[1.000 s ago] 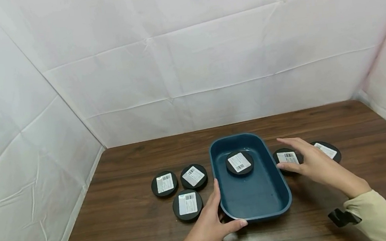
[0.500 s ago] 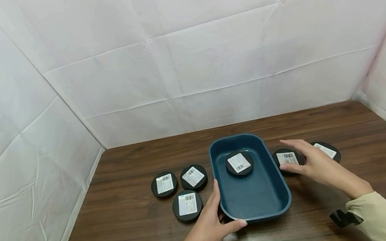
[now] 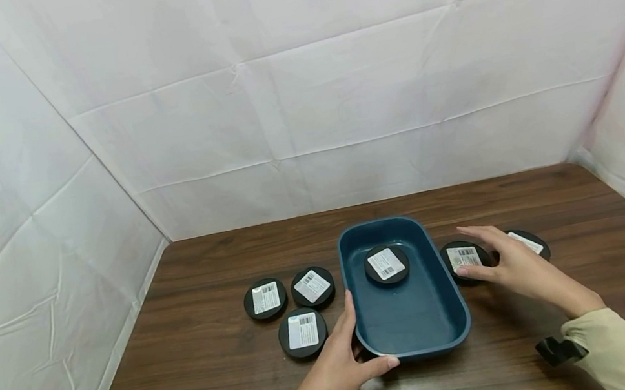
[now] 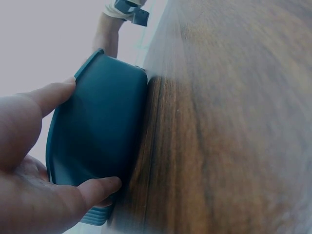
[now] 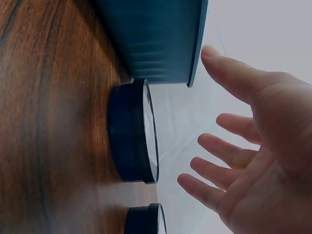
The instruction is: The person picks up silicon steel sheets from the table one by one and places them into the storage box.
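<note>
A dark blue rectangular tray (image 3: 411, 332) stands on the table with one round black container (image 3: 387, 265) inside, its white barcode label facing up. My left hand (image 3: 333, 365) holds the tray's near left corner, thumb at the front rim (image 4: 73, 83) and fingers along the side wall. To the right of the tray sits another labelled black container (image 3: 463, 260). My right hand (image 3: 511, 265) hovers over it with thumb and fingers spread, nothing between them. In the right wrist view, a gap shows between that hand and the black container (image 5: 131, 131).
Several similar black containers (image 3: 303, 333) form a cluster left of the tray. Another container (image 3: 531, 243) lies at far right, partly behind my right hand. White sheeting (image 3: 304, 124) stands behind the brown wooden table (image 3: 204, 364) and on both sides.
My right hand has shifted slightly to the right and down over the container beside the tray. The left hand keeps its place at the tray corner.
</note>
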Tool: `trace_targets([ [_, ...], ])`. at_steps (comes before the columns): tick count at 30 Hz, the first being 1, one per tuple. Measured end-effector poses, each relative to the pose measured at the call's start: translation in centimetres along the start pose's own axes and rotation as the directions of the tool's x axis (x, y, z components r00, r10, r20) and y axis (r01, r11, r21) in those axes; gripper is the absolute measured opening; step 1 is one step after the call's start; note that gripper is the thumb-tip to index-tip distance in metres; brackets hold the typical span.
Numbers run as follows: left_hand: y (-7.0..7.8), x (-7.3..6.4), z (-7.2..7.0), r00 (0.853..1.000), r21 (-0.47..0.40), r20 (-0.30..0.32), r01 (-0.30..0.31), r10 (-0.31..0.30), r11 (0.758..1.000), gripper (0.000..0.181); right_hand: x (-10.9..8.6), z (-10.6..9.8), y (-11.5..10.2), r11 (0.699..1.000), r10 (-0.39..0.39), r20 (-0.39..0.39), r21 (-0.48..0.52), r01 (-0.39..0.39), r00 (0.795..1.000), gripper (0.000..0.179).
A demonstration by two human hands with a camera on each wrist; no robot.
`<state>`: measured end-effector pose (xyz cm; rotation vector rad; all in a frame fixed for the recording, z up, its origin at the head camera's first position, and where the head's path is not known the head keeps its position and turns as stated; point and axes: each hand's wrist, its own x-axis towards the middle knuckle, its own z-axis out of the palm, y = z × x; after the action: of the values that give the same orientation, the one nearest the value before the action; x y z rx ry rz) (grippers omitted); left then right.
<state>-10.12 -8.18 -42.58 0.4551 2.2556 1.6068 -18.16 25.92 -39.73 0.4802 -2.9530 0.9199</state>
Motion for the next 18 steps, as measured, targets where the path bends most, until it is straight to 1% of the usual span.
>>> trace_targets([
  [18, 0.0, -0.1, 0.0, 1.0, -0.018, 0.003, -0.011, 0.011, 1.0, 0.116, 0.1, 0.6, 1.7, 0.999, -0.022, 0.021, 0.029, 0.022, 1.0, 0.092],
])
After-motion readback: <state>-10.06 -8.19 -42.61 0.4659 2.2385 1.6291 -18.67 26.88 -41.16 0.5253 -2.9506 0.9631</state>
